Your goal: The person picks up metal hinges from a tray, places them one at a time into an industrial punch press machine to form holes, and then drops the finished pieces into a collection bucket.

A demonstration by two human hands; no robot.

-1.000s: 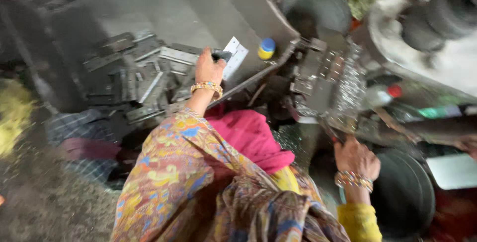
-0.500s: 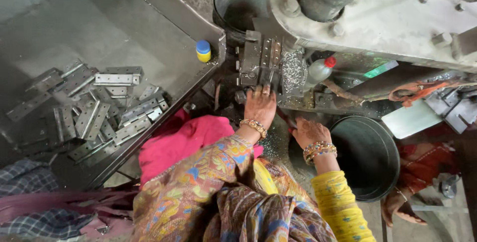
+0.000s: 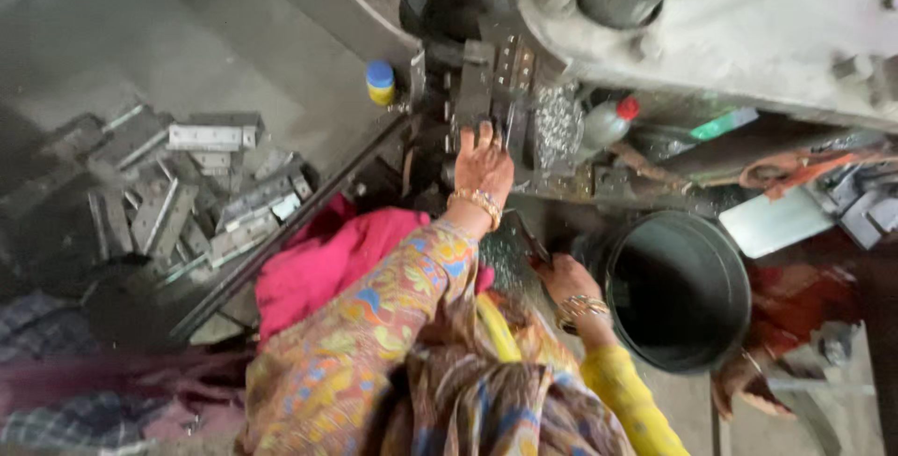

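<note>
Left hand (image 3: 484, 164): reaches up to the dark metal fixture (image 3: 475, 91) of the machine, fingertips touching its lower edge; whether the grip is closed on anything cannot be told.
Right hand (image 3: 565, 278): low, beside the bucket, grip closed on a thin dark tool (image 3: 529, 236) that slants up toward the machine.
Metal fixture: upright block at the machine's front, centre top, just above the left hand.
Machine body (image 3: 748, 26): pale grey casting, upper right, overhanging the work area.
Small can (image 3: 380, 82): blue lid, yellow band, on the tray edge left of the fixture.
Bottle (image 3: 606, 124): clear, red cap, lying tilted just right of the fixture.
Green object (image 3: 723, 125): slim, further right, under the casting.
Bucket (image 3: 739, 269): dark, round, open, lower right, near the right hand.
Hinge plates (image 3: 187, 194): grey metal pieces heaped on the tray surface (image 3: 187, 44), far left, well apart from both hands.
Pink cloth (image 3: 323, 264): between heap and left arm.
</note>
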